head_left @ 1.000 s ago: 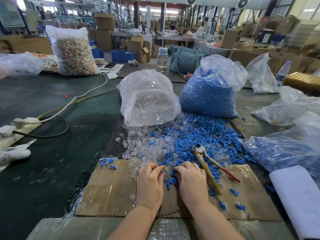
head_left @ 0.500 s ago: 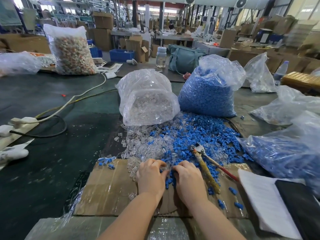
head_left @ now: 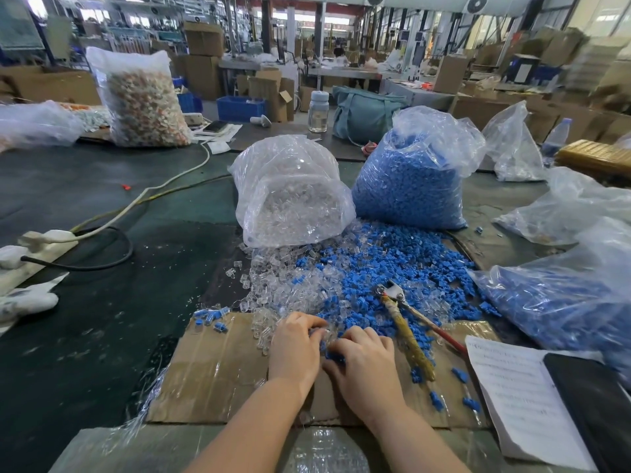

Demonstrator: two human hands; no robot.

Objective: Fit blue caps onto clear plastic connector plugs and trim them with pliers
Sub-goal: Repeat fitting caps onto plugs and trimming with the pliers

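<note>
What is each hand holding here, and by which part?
Left hand pinches a clear plug at its fingertips; right hand curls its fingers on a blue cap. Which part of either piece cannot be told. Pliers lie unheld.

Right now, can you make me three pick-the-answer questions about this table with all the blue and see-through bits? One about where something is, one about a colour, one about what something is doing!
1. Where do the pliers with the wrapped yellowish handle and thin red handle lie?
A. inside a bag
B. to the right of the right hand
C. on the floor

2. What colour are the pieces in the right one of the two upright plastic bags behind the pile?
A. blue
B. green
C. black

3. What are the left hand and right hand doing?
A. waving in the air
B. holding the pliers
C. working close together at the pile's near edge

Answers: 1 B, they rest on the pile and cardboard there. 2 A, the bag shows blue throughout. 3 C, fingers curl over small parts, pliers untouched.
</note>
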